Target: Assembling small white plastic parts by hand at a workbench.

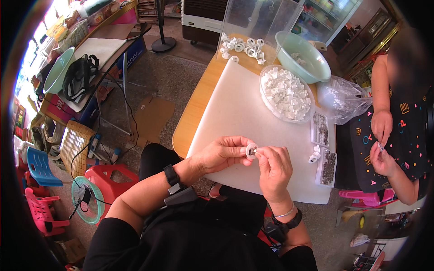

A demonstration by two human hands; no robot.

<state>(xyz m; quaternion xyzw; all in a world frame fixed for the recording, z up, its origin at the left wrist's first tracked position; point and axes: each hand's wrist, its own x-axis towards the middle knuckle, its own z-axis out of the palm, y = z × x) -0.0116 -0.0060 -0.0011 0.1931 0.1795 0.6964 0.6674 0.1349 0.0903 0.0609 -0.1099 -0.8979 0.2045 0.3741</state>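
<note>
The left hand (221,152) pinches a round white part (250,148) between thumb and fingers; the right hand (275,168) has its fingertips pressed together at the part's side, perhaps on something smaller. The part is above the worktop (230,113), toward its near edge; two trays (326,168) line the right edge.

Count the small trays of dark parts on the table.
2: the upper tray sits just right of the pile of white pieces; the lower tray is nearer the wearer. More could be hidden.
</note>
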